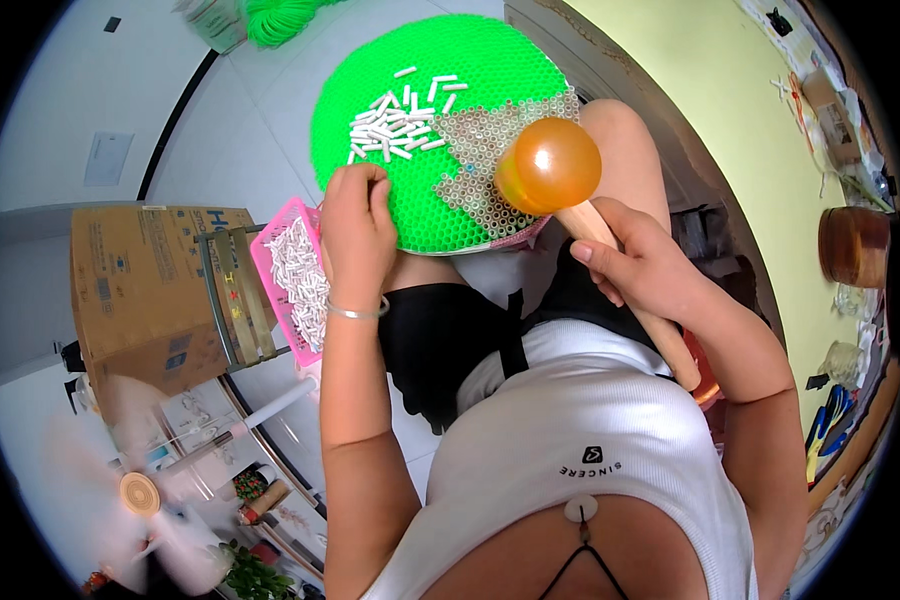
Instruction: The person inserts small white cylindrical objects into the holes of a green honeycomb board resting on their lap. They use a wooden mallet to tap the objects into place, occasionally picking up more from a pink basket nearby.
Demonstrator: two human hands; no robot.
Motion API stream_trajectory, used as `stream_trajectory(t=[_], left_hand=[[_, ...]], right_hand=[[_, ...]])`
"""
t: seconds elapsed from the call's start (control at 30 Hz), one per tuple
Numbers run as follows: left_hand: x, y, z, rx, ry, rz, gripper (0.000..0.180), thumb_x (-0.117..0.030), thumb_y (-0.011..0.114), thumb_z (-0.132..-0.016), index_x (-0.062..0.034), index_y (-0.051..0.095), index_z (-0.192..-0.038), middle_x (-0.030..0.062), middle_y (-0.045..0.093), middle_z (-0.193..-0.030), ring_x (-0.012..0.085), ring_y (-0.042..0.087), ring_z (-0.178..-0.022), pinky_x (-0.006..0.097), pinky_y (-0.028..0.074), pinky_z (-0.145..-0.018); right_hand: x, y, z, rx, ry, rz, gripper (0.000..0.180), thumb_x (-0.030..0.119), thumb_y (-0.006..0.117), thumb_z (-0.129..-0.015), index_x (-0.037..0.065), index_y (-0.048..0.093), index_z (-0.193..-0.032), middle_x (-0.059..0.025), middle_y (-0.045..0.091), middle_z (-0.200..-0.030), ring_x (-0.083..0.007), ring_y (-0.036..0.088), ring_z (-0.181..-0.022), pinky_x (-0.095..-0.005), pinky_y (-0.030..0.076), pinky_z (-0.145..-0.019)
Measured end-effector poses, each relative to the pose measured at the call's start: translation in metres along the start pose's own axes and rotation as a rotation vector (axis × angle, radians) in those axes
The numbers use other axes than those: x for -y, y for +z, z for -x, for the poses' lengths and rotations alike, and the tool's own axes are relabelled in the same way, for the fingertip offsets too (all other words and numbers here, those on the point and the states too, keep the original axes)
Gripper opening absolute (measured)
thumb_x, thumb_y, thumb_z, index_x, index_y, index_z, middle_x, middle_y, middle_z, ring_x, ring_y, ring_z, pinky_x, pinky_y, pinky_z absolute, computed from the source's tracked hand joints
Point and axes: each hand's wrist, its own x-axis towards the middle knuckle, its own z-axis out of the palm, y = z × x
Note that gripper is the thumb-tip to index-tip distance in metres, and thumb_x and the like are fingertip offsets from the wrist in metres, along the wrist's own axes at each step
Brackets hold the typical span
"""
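A round green perforated board (490,70) rests on my lap, tilted away from me. A pile of small white tubes (398,125) lies on its upper left, and a patch of tubes set into its holes (480,165) fills its right side. My left hand (356,232) sits at the board's near-left edge with fingers curled, pinching at the surface; whether a tube is in them is hidden. My right hand (642,268) grips the wooden handle of a mallet with an orange translucent head (550,165), held over the filled patch.
A pink basket (270,262) of white tubes stands at my left on a stool, beside a cardboard box (140,290). A spinning fan (140,492) is at lower left. A yellow-green wall (730,110) and a cluttered shelf with a brown round container (854,245) lie to the right.
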Motion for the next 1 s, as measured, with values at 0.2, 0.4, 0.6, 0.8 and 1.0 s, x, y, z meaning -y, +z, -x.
stream_trajectory(t=[0.2,0.4,0.6,0.8,1.0], left_hand=[[-0.043,0.019,0.038,0.113,-0.235,0.609,0.011,0.003,0.066,-0.088,-0.0005,0.063,-0.098,0.0109,0.065,-0.091,0.0218,0.066,-0.087,0.029,0.053,-0.074],[-0.045,0.026,0.032,-0.005,0.067,0.265,0.014,0.004,0.068,-0.085,0.0001,0.063,-0.098,0.0134,0.065,-0.093,0.0286,0.065,-0.088,0.035,0.053,-0.076],[-0.043,0.028,0.032,0.061,0.081,0.149,0.011,0.003,0.067,-0.085,-0.0003,0.062,-0.095,0.0168,0.063,-0.09,0.0342,0.062,-0.083,0.04,0.051,-0.073],[-0.042,0.026,0.028,0.123,0.06,0.144,0.016,-0.001,0.07,-0.084,-0.0004,0.062,-0.098,0.0165,0.064,-0.091,0.0344,0.062,-0.084,0.041,0.051,-0.073],[0.003,0.021,-0.025,-0.09,0.12,0.0,0.043,-0.022,0.075,-0.085,-0.0054,0.064,-0.122,0.0179,0.067,-0.115,0.0379,0.06,-0.108,0.046,0.047,-0.092]], right_hand=[[0.001,0.001,-0.005,0.013,0.013,-0.02,0.028,0.022,0.059,-0.102,-0.003,0.052,-0.112,-0.0012,0.053,-0.069,-0.0078,0.048,-0.049,-0.0248,0.042,-0.046],[0.001,0.005,-0.007,0.03,0.015,-0.032,0.027,0.02,0.06,-0.101,-0.003,0.052,-0.112,-0.0011,0.053,-0.07,-0.0077,0.05,-0.05,-0.0246,0.043,-0.047],[0.002,0.01,-0.01,0.065,0.001,-0.002,0.029,0.022,0.061,-0.1,-0.003,0.052,-0.112,-0.0014,0.054,-0.07,-0.0079,0.051,-0.051,-0.0251,0.044,-0.047],[0.003,0.012,-0.012,0.051,0.01,0.007,0.03,0.023,0.062,-0.1,-0.003,0.053,-0.112,-0.0016,0.054,-0.069,-0.0081,0.051,-0.051,-0.0255,0.043,-0.047],[0.015,0.016,-0.012,0.044,-0.036,0.049,0.029,0.023,0.063,-0.1,-0.002,0.054,-0.11,-0.0014,0.055,-0.068,-0.0082,0.052,-0.051,-0.0256,0.043,-0.047]])
